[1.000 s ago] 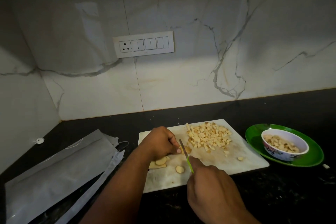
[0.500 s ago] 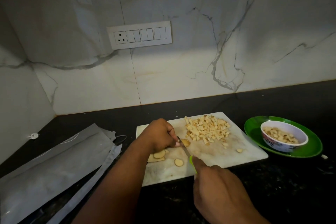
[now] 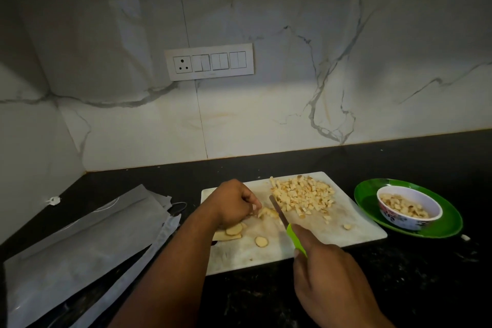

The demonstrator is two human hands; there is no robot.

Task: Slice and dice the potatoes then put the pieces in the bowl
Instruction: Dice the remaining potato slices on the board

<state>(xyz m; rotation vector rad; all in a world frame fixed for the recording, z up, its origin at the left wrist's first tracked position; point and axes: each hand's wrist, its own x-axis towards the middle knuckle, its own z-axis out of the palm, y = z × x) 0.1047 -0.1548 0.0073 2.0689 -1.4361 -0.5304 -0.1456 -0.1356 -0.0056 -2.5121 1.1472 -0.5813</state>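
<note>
Reaching in from 7 o'clock, the left hand (image 3: 232, 202) curls knuckles-up over the white cutting board (image 3: 269, 253), fingertips pinching a potato piece (image 3: 267, 212). From 5 o'clock the right hand (image 3: 330, 271) grips the green-handled knife (image 3: 286, 222), forefinger along the handle, blade pointing to 11 o'clock just beside that piece. Diced potato (image 3: 302, 196) heaps at the board's 1 o'clock; slices (image 3: 234, 229) lie at 8 o'clock. At 3 o'clock, the bowl (image 3: 408, 208) holds dice on a green plate (image 3: 450, 221).
</note>
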